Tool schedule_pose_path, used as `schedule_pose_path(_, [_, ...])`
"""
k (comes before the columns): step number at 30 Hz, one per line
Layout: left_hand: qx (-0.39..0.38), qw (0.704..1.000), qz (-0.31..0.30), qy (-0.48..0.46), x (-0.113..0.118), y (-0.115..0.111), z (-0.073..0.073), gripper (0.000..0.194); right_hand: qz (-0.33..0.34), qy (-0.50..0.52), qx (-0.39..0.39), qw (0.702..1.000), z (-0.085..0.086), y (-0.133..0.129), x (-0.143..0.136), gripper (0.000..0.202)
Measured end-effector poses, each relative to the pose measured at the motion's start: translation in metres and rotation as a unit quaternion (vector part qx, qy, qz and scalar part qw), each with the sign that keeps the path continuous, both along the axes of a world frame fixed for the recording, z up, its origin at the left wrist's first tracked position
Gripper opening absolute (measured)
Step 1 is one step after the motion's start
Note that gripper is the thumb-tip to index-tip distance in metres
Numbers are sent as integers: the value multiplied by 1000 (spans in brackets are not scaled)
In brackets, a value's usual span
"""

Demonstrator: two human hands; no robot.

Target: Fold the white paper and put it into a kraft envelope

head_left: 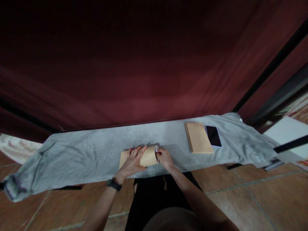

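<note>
A brown paper envelope [149, 156] lies lengthwise on the grey cloth in front of me, its right end gaping and its upper side bulging. Across its middle rests my left hand [132, 160], fingers over the top and thumb at the near edge, gripping it. My right hand [165, 158] is closed at the envelope's open end, with its fingertips at the mouth. A thin white edge shows there; whether it is a separate thing in my fingers cannot be made out. To the right lies a stack of similar brown envelopes [199, 138].
A dark-screened phone [213, 136] lies against the envelope stack's right side. The grey cloth [79, 154] covers a long narrow surface. Behind it hangs a dark red fabric wall [149, 80]. White boards [286, 131] stand at the far right, above a tiled floor [240, 192].
</note>
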State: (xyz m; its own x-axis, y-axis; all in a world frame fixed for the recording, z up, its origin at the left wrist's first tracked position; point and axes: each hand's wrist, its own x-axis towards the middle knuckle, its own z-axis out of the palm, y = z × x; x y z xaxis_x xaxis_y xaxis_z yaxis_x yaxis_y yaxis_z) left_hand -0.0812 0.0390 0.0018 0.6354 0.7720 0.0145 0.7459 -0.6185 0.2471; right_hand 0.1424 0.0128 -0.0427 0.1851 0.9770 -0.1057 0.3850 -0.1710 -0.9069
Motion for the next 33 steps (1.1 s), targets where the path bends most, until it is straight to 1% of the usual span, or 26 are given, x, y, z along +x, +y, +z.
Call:
schedule_pose_path(4, [9,1000,-4,1,2,-1,0,113,-21,16,5,1000,-3,-2,1,23])
schedule_pose_path(11, [9,1000,-15,2,6,0,4,110,-48,59,6,997,-6,-2,-2,18])
schedule_pose_path(15, [-3,1000,-7,-8,7,-4,5,105,-69,103,8,992,-6,-4,-1,15])
schedule_pose_path(16, [-1,1000,10,-25,8,-9,4,100,-76,118,10,990,-6,-4,-1,16])
schedule_pose_path(17, [5,998,40,-53,8,-15,4,93,-85,134,11,987,-6,-4,0,17])
schedule_pose_path(18, [16,992,86,-93,9,-24,3,83,-97,151,11,984,-6,-3,0,21])
schedule_pose_path(19, [31,978,147,-144,10,-34,2,73,-111,168,10,980,-5,-3,0,26])
schedule_pose_path(20, [40,955,214,-204,11,-46,-1,64,-127,184,7,975,-5,-2,0,33])
schedule_pose_path(21, [47,917,291,-268,13,-59,-4,59,-142,201,3,969,-4,-2,-1,38])
schedule_pose_path(22, [44,871,361,-330,15,-71,-7,59,-154,219,0,964,-3,-2,-2,41])
schedule_pose_path(23, [18,820,413,-396,18,-83,-11,60,-162,237,-3,958,-2,-2,-3,41])
schedule_pose_path(24, [-30,756,453,-472,21,-92,-14,60,-165,256,-4,952,-1,-3,-5,37])
schedule_pose_path(25, [-93,691,472,-540,26,-100,-16,60,-165,275,-6,947,1,-4,-8,32])
schedule_pose_path(26, [-164,626,473,-598,31,-104,-17,58,-163,294,-7,942,2,-7,-11,28])
schedule_pose_path(27, [-227,571,462,-640,37,-107,-17,55,-162,312,-7,936,3,-9,-14,25])
schedule_pose_path(28, [-275,532,443,-667,44,-106,-15,53,-161,327,-9,931,5,-12,-17,25])
schedule_pose_path(29, [-306,509,424,-683,51,-104,-12,52,-161,342,-10,926,6,-15,-20,25])
schedule_pose_path(30, [-319,502,411,-691,58,-100,-8,54,-161,354,-12,921,7,-17,-22,27])
schedule_pose_path(31, [-323,501,402,-695,64,-95,-5,56,-161,366,-14,917,9,-20,-22,28])
schedule_pose_path(33, [-320,509,396,-695,76,-84,1,63,-155,383,-16,911,12,-24,-21,31])
